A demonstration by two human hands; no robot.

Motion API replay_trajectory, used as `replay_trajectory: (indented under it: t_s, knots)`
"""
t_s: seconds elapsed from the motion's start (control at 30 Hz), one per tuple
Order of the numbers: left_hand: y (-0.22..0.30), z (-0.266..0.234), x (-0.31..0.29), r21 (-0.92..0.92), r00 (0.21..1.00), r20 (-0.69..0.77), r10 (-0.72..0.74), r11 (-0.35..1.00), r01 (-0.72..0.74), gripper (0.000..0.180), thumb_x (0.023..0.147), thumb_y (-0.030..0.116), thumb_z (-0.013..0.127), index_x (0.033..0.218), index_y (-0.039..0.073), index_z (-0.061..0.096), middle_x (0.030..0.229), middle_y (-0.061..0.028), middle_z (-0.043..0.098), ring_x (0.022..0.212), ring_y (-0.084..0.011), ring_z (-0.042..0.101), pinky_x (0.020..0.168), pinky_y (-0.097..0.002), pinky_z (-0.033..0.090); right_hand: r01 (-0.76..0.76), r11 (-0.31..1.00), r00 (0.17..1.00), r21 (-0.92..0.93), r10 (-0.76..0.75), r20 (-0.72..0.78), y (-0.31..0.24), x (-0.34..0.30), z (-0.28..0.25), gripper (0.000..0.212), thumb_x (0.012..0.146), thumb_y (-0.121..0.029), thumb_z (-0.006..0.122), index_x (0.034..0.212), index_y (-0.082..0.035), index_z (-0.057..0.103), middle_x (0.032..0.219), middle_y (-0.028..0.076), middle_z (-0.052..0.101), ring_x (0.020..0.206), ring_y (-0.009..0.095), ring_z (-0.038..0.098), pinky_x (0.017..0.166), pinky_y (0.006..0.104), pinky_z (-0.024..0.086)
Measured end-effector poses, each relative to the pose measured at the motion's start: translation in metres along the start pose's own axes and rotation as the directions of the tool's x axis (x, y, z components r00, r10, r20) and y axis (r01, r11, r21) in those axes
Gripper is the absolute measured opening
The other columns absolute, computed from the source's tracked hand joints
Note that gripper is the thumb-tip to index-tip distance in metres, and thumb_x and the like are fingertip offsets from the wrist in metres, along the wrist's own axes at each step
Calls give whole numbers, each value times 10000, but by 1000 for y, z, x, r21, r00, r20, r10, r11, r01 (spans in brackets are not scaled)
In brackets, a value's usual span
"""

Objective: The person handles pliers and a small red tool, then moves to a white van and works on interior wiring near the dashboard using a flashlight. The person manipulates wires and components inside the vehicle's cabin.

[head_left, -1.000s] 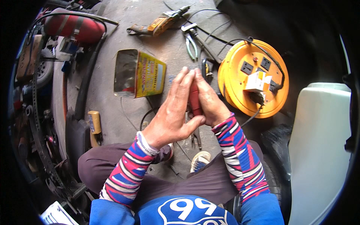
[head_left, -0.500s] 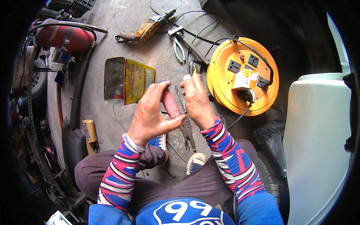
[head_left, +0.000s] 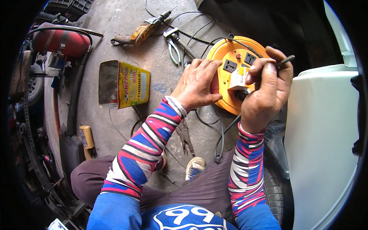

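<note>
My left hand (head_left: 198, 83) is closed around a red cylindrical piece (head_left: 216, 85), of which only a strip shows between thumb and fingers. It is over the left edge of a yellow cable reel (head_left: 221, 100) with black sockets. My right hand (head_left: 267, 90), raised over the reel's right side, pinches a dark rod-like piece (head_left: 285, 61) whose end sticks out past the fingers. Between the hands, a small white and orange box (head_left: 238, 78) rests on the reel. A black cable (head_left: 221, 134) loops down below the hands. Locking pliers (head_left: 184, 138) lie on the floor near my shoe.
An open-topped rectangular tin (head_left: 134, 85) stands at left. Beyond lie an orange power drill (head_left: 142, 32), a hammer (head_left: 171, 33) and pliers (head_left: 174, 52). A red tank (head_left: 63, 42) and a yellow-handled tool (head_left: 87, 138) are far left. A pale panel (head_left: 322, 130) borders the right.
My hands have moved right and apart. The left hand, with the red piece, now reaches the reel. The right hand has risen over the reel's right side. The cable loop now hangs lower.
</note>
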State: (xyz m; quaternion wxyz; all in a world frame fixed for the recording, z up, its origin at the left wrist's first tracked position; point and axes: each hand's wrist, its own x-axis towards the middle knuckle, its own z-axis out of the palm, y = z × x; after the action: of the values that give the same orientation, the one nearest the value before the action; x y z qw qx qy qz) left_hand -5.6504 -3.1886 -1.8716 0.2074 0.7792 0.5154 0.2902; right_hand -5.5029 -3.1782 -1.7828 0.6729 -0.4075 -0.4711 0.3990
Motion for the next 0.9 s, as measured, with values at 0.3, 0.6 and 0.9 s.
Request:
replay_trajectory:
  t_s: [0.3,0.6,0.9]
  knots:
    - [-13,14,-59,-124,975,41,-219,967,223,768,721,388,877,1329,24,583,1151,-174,636,1083,-351,616,989,-425,482,-91,995,980,40,82,184,1,-3,-10,277,1073,-232,463,1068,-6,623,656,-31,388,558,48,329,528,207,308]
    - [-29,76,-197,-56,564,231,-793,568,821,662,742,441,837,1208,5,661,1110,-216,639,1081,-378,618,973,-448,501,-148,988,912,-42,153,382,-1,-20,1,219,1020,-35,497,1178,37,630,872,37,632,773,68,579,727,218,492]
    - [-54,84,-196,128,708,171,-685,728,674,651,689,341,855,1231,47,647,1225,-213,563,1171,-408,562,1024,-459,477,-223,974,920,23,203,335,-6,-22,-6,225,997,1,477,1141,54,641,897,45,634,792,73,584,745,211,480]
